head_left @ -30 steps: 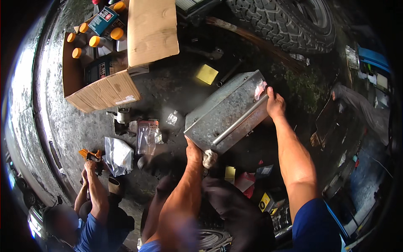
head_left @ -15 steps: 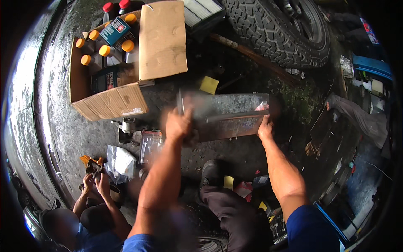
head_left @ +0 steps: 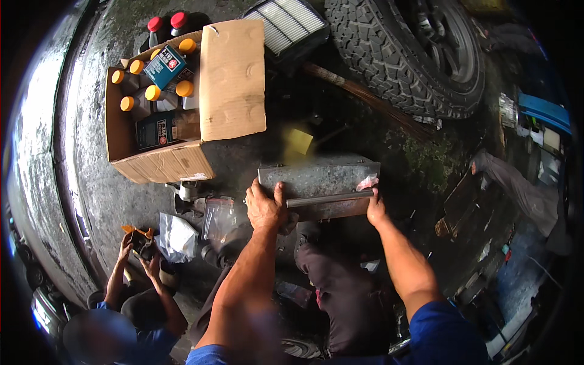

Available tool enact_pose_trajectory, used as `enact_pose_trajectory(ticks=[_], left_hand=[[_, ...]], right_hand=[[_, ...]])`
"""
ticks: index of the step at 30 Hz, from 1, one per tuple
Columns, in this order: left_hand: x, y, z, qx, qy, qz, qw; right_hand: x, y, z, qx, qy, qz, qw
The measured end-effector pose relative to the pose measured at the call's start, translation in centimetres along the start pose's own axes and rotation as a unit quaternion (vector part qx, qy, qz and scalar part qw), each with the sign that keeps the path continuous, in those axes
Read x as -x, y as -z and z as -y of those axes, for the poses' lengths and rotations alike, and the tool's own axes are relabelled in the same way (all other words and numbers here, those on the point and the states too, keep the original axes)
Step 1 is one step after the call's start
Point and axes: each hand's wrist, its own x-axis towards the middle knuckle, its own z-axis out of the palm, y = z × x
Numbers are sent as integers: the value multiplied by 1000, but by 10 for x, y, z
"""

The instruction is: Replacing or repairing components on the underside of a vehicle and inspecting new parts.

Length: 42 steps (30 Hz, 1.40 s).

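Note:
A worn grey metal box (head_left: 319, 176), long and rectangular, is held level in front of me above the dark floor. A straight metal rod (head_left: 328, 198) runs along its near edge. My left hand (head_left: 266, 205) grips the box's near left end, thumb on top and fingers curled round, beside the rod's left end. At the near right corner my right hand (head_left: 377, 208) is closed on the box, its thumb by the rod's other end. Close to that thumb lies a crumpled pinkish-white scrap (head_left: 367, 182). The fingers beneath the box are hidden.
An open cardboard box (head_left: 234, 79) of orange-capped bottles stands at upper left. Farther back are an air filter (head_left: 285, 27), a stick broom (head_left: 365, 97) and a large tyre (head_left: 395, 58). Lower left, a co-worker (head_left: 143, 286) handles a dark part near a plastic bag (head_left: 177, 237).
The metal box has come toward me and slightly left, with both hands still on it. My left hand's motion blur has gone. The co-worker's hands have shifted a little.

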Motion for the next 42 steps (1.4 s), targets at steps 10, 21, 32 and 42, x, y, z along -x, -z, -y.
enact_pose_trajectory(ticks=[10,21,32,42], left_hand=[[-5,28,-2,-41,16,26,999],[4,31,22,50,13,-9,999],[9,29,26,106,-30,-30,993],[13,36,49,153,-44,-41,986]], right_hand=[[-88,-10,247,25,190,196,962],[-99,-152,305,509,288,300,753],[-81,-68,346,344,289,206,870],[27,-4,356,36,243,302,921]])
